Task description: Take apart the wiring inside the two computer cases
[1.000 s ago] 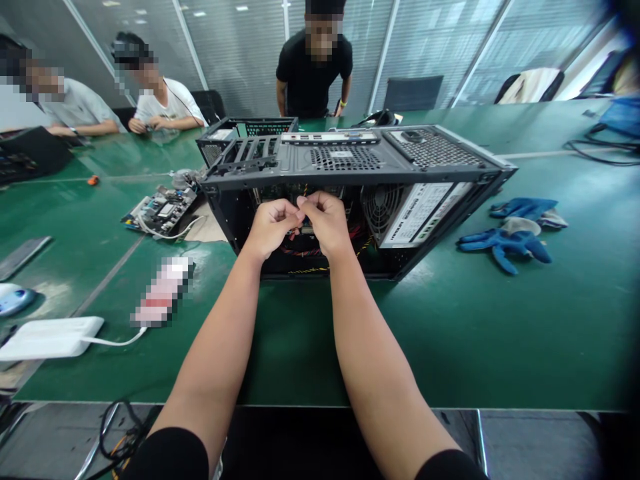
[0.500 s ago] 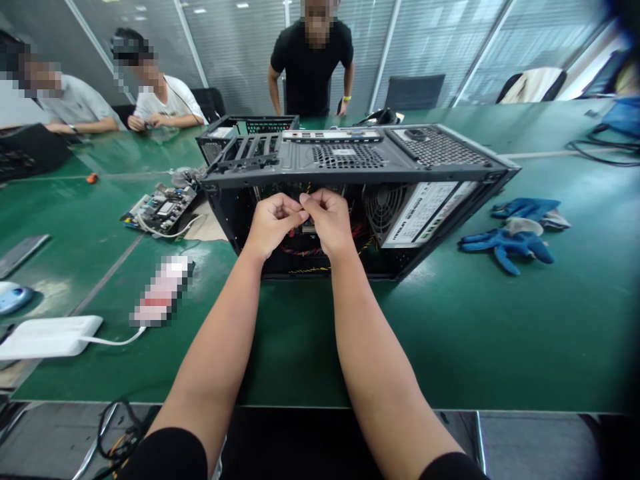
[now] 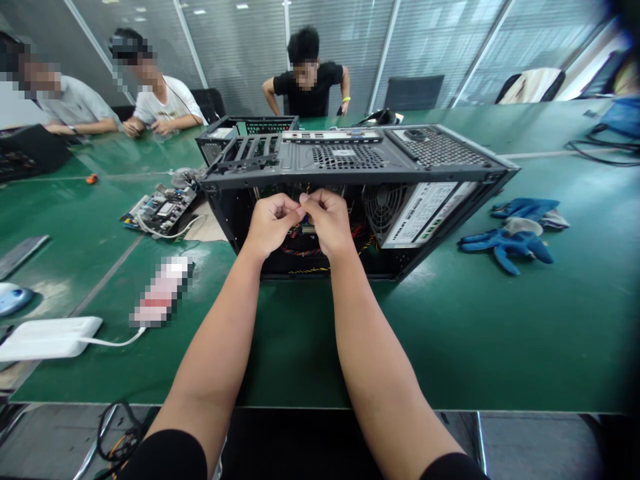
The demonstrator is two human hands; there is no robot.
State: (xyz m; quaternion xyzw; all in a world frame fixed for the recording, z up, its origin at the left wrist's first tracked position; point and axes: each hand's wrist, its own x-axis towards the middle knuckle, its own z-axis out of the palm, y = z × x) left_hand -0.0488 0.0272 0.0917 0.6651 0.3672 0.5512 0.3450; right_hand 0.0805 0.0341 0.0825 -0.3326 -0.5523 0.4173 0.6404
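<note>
An open black computer case (image 3: 350,160) lies on its side on the green table (image 3: 450,333), its open side facing me. Inside show a fan and a labelled power supply (image 3: 415,213) at the right, with red and yellow wires (image 3: 305,252) low in the middle. My left hand (image 3: 271,223) and my right hand (image 3: 327,220) are both closed in pinches, fingertips meeting just inside the opening. They grip something small among the wires that I cannot make out.
A loose circuit board (image 3: 160,210) lies left of the case. Blue gloves (image 3: 515,230) rest at the right. A white device with a cable (image 3: 50,337) sits near the left front edge. Three people are at the far side; a second case (image 3: 240,130) stands behind.
My hands have risen slightly inside the case opening and stay pinched together. The person in black at the far side has bent down lower.
</note>
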